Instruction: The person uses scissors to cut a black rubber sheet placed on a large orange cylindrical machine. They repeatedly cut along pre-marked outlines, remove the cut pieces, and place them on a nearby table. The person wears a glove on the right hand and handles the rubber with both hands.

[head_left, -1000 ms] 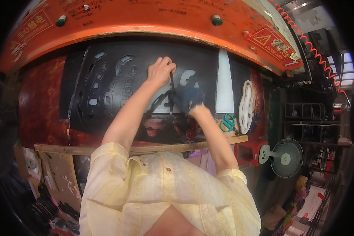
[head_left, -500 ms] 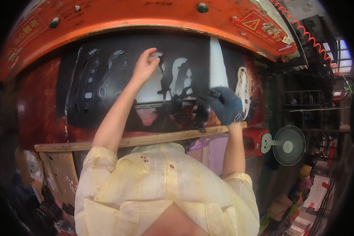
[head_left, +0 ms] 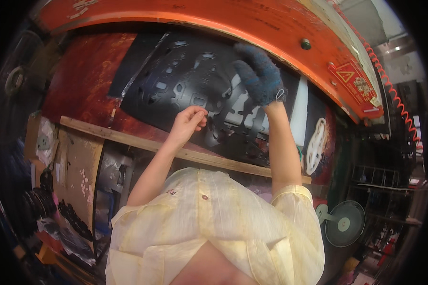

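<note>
A black sheet [head_left: 166,102] with several shaped cut-outs lies across the dark red work surface. My left hand [head_left: 189,124], bare, is over the sheet's near part, thumb and fingertips pressed together beside a cut-out. Whatever it pinches, if anything, is too small to make out. My right hand [head_left: 260,76] wears a blue-grey knitted glove and reaches to the far part of the sheet, below the orange machine beam. Its thumb stands apart from the stretched fingers, and no held thing shows. Pale material [head_left: 233,116] is visible through the openings between the hands.
The orange beam [head_left: 214,14] spans the far side. A wooden rail [head_left: 214,160] runs along the near edge. At right lie a white strip [head_left: 299,111] and a white elongated loop-shaped frame [head_left: 315,147]. A fan [head_left: 345,223] stands lower right; a red coiled hose [head_left: 387,71] hangs behind.
My left hand has drawn back toward me and its fingers have closed. My right hand has moved from the near right to the far part of the sheet. The view has turned.
</note>
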Demonstrator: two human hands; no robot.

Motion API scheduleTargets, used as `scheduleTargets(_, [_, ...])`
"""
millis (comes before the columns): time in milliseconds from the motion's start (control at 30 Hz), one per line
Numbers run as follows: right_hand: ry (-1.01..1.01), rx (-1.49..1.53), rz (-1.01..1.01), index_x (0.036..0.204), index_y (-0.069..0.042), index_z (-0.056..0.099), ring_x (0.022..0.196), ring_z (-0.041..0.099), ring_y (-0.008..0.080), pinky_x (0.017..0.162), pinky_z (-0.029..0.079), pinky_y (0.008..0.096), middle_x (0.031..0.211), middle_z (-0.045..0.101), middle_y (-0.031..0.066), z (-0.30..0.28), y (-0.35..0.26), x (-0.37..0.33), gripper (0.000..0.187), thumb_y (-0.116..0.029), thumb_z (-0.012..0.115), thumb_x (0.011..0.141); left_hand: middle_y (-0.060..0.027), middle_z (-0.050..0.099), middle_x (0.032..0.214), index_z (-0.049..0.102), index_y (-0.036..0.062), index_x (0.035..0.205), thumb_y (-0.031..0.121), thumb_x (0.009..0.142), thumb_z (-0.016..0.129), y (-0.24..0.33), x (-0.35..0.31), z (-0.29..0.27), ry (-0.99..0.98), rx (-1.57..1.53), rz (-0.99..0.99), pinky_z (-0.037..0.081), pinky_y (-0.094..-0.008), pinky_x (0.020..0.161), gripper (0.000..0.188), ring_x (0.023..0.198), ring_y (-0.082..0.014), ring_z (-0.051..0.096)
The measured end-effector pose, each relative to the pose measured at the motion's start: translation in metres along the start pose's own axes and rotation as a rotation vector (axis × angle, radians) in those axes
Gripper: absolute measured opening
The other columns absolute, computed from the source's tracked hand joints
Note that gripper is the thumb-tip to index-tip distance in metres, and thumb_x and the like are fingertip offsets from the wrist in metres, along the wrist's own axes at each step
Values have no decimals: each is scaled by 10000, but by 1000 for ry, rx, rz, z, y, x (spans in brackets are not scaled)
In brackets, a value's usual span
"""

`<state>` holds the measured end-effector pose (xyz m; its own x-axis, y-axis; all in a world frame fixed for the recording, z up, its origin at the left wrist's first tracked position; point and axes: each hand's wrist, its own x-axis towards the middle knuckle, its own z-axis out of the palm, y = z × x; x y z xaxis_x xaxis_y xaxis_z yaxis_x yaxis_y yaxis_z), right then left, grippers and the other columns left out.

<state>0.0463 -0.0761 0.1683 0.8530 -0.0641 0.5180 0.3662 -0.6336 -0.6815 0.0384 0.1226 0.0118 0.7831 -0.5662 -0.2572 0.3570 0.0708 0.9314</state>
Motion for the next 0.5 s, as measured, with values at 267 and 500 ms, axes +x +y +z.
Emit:
scheduleTargets(267, [-367,-205,536,1007,-61,658,841,639,269,758,493,367,881,658,136,0,50,-91,313,-291,616,799,-28,646,925,568,40,1167,267,887,601,-47,-10,-8,12,339,-152,467,-220,570,361,720,-85,589])
scheduleTargets(500, [-517,-385,-8,1070,-109,630,930,596,316,789,475,414,1093,603,121,25,34,-126,483,-335,727,655,18,611,903,568,73,1144,184,924,535,-46,-4,30,-76,-207,-166,478,-216,635,248,777,-65,579])
